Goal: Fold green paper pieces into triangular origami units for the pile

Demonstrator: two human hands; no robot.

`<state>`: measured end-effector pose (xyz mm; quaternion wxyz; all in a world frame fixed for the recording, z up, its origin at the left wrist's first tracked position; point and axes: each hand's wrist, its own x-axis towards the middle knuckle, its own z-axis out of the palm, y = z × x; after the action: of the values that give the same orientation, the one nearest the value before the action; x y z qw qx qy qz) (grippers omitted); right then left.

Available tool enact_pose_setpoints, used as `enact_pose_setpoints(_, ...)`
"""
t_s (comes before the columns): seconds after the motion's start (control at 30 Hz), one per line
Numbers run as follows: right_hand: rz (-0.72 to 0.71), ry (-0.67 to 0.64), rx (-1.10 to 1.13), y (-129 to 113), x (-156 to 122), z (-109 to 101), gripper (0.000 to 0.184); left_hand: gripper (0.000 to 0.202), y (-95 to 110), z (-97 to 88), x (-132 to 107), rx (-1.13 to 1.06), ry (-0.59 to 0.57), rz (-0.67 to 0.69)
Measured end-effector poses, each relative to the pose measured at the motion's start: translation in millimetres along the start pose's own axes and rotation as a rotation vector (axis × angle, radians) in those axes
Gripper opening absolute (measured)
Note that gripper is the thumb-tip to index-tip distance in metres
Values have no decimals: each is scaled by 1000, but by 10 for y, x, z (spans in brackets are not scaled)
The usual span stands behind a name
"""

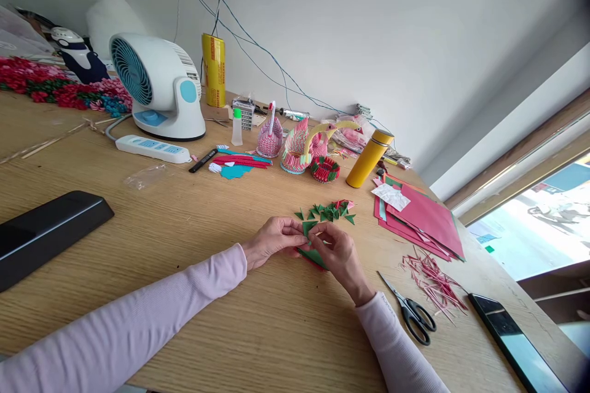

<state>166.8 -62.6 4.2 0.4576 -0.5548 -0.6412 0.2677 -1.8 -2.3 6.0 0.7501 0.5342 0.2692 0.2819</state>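
Observation:
Between my two hands is a small piece of green paper (308, 227), pinched at its edges. My left hand (275, 237) grips it from the left with thumb and fingers pressed together. My right hand (338, 253) pinches it from the right, its fingertips partly hiding it. Under my hands lies more green paper (314, 258) with a red edge showing below. Just beyond my fingers, folded green paper triangles (328, 212) sit in a loose pile, with a few red and pink ones at the back.
Scissors (408, 309), red paper strips (433, 282) and a phone (511, 337) lie at the right. Behind them are stacked coloured sheets (428, 214) and a yellow flask (370, 158). Folded-paper swans (295, 150), a red-green paper ring (325, 169) and a fan (159, 85) stand farther back.

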Motion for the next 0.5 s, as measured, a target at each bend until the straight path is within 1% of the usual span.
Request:
enact_pose_setpoints(0.07, 25, 23, 86, 6, -1, 17, 15, 31, 21, 21, -5, -17, 32, 6)
enact_pose_setpoints(0.13, 21, 65, 133, 14, 4, 44, 22, 34, 31, 51, -12, -41, 82, 34)
enact_pose_setpoints(0.2, -7, 116, 126, 14, 10, 71, 28, 36, 25, 84, -14, -49, 129, 69)
enact_pose_setpoints(0.3, -64, 162, 52, -12, 13, 78, 28, 38, -5, 121, -7, 2, 149, 93)
enact_pose_setpoints(0.33, -88, 155, 9, -28, 11, 66, 27, 38, -13, 127, -3, 55, 153, 109)
enact_pose_setpoints(0.4, -142, 100, -106, -61, 3, 27, 28, 39, -12, 128, 1, 232, 185, 205)
enact_pose_setpoints(0.5, -230, -34, -268, -95, -5, -41, 35, 36, 28, 108, -3, 585, 240, 462)
